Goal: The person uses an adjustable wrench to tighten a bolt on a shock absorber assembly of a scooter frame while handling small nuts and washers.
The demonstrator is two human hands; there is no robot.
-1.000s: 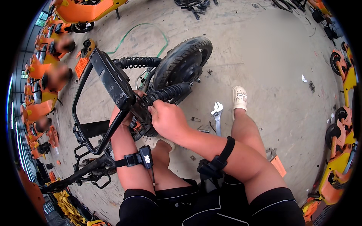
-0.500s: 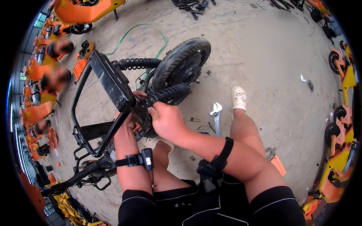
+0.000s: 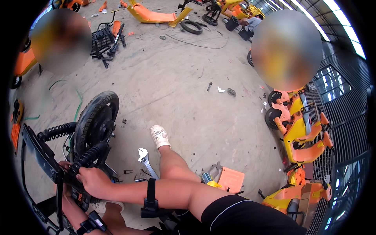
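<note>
A stripped black scooter frame (image 3: pixel 41 154) stands at the lower left, its wheel (image 3: pixel 87 127) with a thick treaded tyre pointing away from me. Two coil shock absorbers run from the frame toward the wheel. At the frame end of the nearer shock absorber (image 3: pixel 93 153), my right hand (image 3: pixel 94 182) is closed, thumb and fingers pressed together; what they grip is hidden. My left hand (image 3: pixel 65 166) reaches up behind the frame's end, its fingers bent around a part beside the same shock; the frame covers most of it. An adjustable wrench (image 3: pixel 145 158) lies on the floor right of the wheel.
Small loose parts lie near the wrench. An orange panel (image 3: pixel 232 180) rests by my right leg. Orange and yellow scooters (image 3: pixel 305 145) line the right side. A black rack (image 3: pixel 102 39), a loose tyre (image 3: pixel 191 27) and a yellow-orange body shell (image 3: pixel 154 15) lie farther off. Someone crouches (image 3: pixel 252 24) at the back.
My view has swung right, so the scooter frame and both hands sit farther left in the picture. Both hands stay at the same spot beside the shock absorber.
</note>
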